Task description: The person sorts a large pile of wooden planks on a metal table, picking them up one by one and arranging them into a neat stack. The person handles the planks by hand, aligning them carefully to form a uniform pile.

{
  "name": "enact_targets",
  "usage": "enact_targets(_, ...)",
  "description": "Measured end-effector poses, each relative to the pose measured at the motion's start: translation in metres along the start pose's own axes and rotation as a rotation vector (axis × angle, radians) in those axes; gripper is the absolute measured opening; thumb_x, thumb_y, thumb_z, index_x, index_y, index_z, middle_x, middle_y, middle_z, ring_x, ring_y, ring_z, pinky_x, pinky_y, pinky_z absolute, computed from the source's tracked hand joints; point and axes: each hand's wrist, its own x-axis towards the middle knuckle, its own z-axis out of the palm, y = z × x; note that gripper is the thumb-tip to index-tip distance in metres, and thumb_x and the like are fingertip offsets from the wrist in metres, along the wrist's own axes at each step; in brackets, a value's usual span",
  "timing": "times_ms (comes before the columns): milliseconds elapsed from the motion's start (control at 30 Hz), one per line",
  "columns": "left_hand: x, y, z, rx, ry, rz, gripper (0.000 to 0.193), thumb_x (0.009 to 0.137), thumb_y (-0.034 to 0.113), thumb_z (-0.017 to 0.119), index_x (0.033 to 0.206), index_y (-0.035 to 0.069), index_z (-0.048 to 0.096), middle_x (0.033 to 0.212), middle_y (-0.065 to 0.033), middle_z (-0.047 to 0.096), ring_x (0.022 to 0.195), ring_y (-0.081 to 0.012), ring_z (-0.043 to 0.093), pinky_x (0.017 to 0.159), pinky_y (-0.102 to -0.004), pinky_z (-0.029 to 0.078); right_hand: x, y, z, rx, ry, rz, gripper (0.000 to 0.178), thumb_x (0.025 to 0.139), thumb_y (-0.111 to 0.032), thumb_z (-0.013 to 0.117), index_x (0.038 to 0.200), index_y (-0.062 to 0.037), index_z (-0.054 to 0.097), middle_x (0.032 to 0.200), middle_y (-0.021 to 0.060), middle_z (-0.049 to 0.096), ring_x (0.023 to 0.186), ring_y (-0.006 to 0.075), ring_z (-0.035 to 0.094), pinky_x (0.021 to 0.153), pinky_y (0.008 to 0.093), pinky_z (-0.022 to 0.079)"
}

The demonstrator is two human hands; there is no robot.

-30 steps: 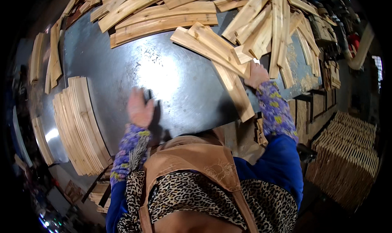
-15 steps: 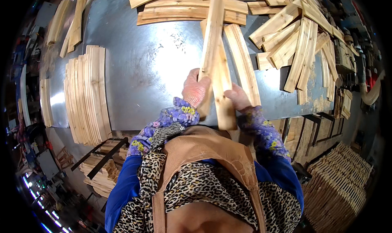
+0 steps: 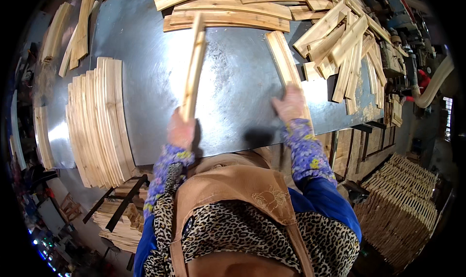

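Observation:
In my left hand is a narrow wooden slat, gripped near its lower end and standing away from me over the metal tabletop. My right hand lies over the near part of a single wooden board, thumb spread to the left; whether the palm presses on the board is not clear. Both hands are slightly blurred. Left of my left hand, a row of slats stands packed side by side along the table's near edge.
Loose boards lie along the far side, and a jumbled heap of boards covers the right. More slats rest at the far left. Beside the table are a slatted stack at lower right and a rack of wood at lower left.
My left hand has moved left with its slat. The board near my right hand has left it, and another board now tops the right heap. My right hand has shifted onto the single board.

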Motion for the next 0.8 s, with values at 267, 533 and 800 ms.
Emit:
enact_targets(267, 0.006, -0.188, -0.145, 0.849, 0.576, -0.138, 0.088, 0.088, 0.04, 0.087, 0.158, -0.002, 0.053, 0.152, -0.0243, 0.057, 0.147, -0.0419, 0.051, 0.129, -0.0528, 0.037, -0.035, -0.008, -0.013, 0.178, -0.123, 0.166, 0.097, 0.085, -0.045, 0.086, 0.162, -0.001, 0.046, 0.139, 0.0306, 0.064, 0.128, 0.0485, 0.065, 0.113, 0.0523, 0.053)
enact_targets(533, 0.028, -0.018, -0.022, -0.086, -0.064, 0.249, 0.078, 0.102, 0.049, 0.069, 0.163, 0.003, 0.052, 0.163, -0.0257, 0.057, 0.154, -0.0444, 0.048, 0.131, -0.0494, 0.034, 0.048, -0.199, 0.078, 1.619, -0.592, -0.057, 0.057, 0.106, -0.029, 0.068, 0.155, -0.0002, 0.061, 0.137, 0.0169, 0.074, 0.128, 0.0283, 0.067, 0.11, 0.0392, 0.054)
enact_targets(800, 0.043, -0.086, -0.101, 0.344, 0.307, -0.203, 0.035, 0.09, 0.033, 0.089, 0.108, 0.004, 0.085, 0.142, -0.0243, 0.07, 0.13, -0.0252, 0.067, 0.107, -0.0336, 0.057, 0.196, -0.175, -0.025, 0.277, -0.003, -0.435, 0.083, 0.091, -0.058, 0.079, 0.148, 0.0012, 0.066, 0.141, 0.028, 0.07, 0.136, 0.045, 0.064, 0.12, 0.0484, 0.048)
